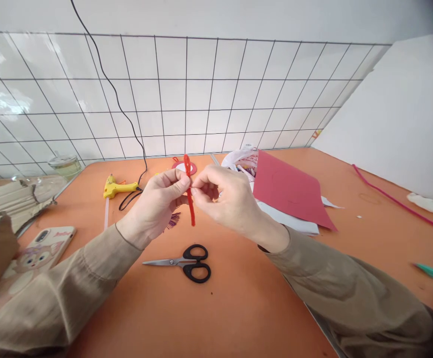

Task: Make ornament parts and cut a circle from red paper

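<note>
My left hand [160, 199] is closed, pinching a red pipe cleaner [191, 211] between thumb and forefinger. The pipe cleaner stands nearly upright, with a narrow loop at its top and a straight tail hanging below my fingers. Close against its right side, the thumb and forefinger of my right hand [227, 194] are pressed together. What they pinch is too small to make out. Below both hands, scissors [181, 262] with black handles lie on the orange table, blades pointing left. A purple fringed piece [172, 220] shows partly behind my left hand.
A yellow glue gun [121, 187] with a black cord lies left. Red sheets [291, 189] and a plastic bag [238, 156] are at right. A phone [48, 243], cardboard [15, 199] and a glass jar [65, 166] line the left side. A round red-and-white piece [179, 165] lies behind my hands.
</note>
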The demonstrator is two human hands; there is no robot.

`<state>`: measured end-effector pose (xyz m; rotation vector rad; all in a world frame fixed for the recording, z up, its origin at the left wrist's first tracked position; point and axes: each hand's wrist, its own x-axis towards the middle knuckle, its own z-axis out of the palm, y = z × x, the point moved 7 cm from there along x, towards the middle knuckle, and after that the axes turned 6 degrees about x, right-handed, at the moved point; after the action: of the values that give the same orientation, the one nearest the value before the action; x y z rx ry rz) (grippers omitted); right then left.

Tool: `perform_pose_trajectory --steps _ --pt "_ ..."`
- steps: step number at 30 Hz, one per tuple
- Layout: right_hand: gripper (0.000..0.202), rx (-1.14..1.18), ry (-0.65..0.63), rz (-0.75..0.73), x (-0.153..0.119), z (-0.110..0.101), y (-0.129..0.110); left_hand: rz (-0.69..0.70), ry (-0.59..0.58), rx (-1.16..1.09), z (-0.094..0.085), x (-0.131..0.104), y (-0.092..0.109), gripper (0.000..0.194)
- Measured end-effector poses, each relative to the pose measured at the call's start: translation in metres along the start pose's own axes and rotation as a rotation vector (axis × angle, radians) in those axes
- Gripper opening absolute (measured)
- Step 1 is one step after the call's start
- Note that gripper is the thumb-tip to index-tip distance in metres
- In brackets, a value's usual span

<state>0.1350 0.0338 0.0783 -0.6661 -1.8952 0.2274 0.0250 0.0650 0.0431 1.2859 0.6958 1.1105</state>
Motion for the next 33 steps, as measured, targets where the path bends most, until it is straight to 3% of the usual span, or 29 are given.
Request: perform_pose_trajectory --steps 10,15,17,20,23,29,33 --pt "0.02 0.129 -0.027 0.057 0.0 0.005 0.004 -0.008 0.009 0.01 0.005 -0.002 0.0 0.026" --pt "0.019 0.214 -0.214 -0.003 -0.009 0.018 -0.013 0.02 0.276 -0.026 -0.027 0.004 0.008 0.026" --pt "0.017 0.29 -0.245 0.034 -0.008 0.017 -0.012 0.009 0.266 -0.06 -0.031 0.007 0.011 0.025" --pt "0.018 0.345 -0.165 0.13 -0.003 0.005 0.005 0.005 0.192 -0.081 -0.027 0.008 0.015 0.023" --pt "0.022 0.336 -0.088 0.203 0.002 -0.004 0.026 -0.017 0.195 -0.074 -0.025 0.007 0.015 0.023" --pt "0.027 0.079 -0.034 0.13 0.006 -0.006 0.043 -0.05 0.197 -0.071 -0.024 0.004 0.017 0.025" --pt "0.04 -0.104 0.012 0.208 0.007 -0.011 0.062 -0.044 0.163 -0.087 -0.021 0.003 0.018 0.024"
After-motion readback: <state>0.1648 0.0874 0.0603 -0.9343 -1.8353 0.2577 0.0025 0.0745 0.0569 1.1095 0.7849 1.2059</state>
